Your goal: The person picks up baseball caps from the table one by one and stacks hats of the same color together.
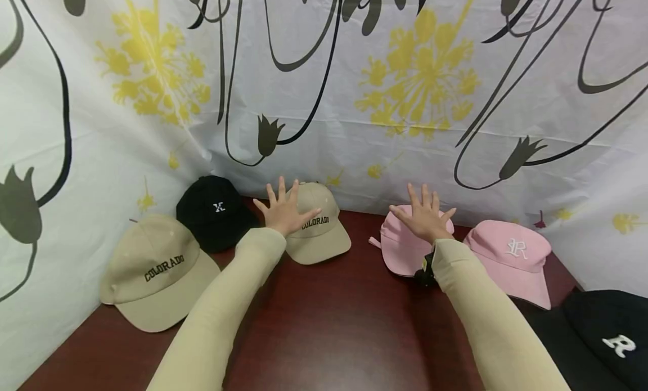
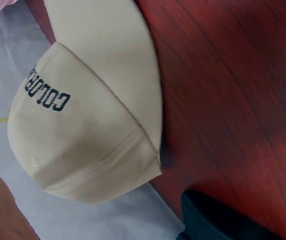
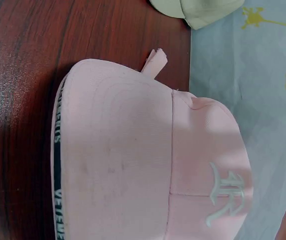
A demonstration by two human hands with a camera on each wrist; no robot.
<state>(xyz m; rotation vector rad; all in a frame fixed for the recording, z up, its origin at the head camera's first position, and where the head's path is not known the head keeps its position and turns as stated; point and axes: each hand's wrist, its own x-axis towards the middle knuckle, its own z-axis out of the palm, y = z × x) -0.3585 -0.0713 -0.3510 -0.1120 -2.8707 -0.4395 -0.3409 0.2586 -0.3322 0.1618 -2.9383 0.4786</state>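
Fingers spread wide, my left hand (image 1: 284,211) is held out above the table, in front of a beige cap (image 1: 316,242) lettered COLORADO. That same cap (image 2: 83,125) fills much of the left wrist view, its brim lying on the table. My right hand (image 1: 426,218), also with straight, spread fingers, hovers over a pink cap (image 1: 397,242) and hides part of it. Up close in the right wrist view, the pink cap (image 3: 118,150) shows a white embroidered letter and a strap end sticking out. Neither hand holds anything.
On the left lie a larger-looking beige COLORADO cap (image 1: 157,273) and a black cap (image 1: 212,211). To the right are a second pink cap (image 1: 511,256) and a black cap (image 1: 602,329) with a white R. A patterned white cloth (image 1: 324,98) hangs behind the dark red table (image 1: 324,335).
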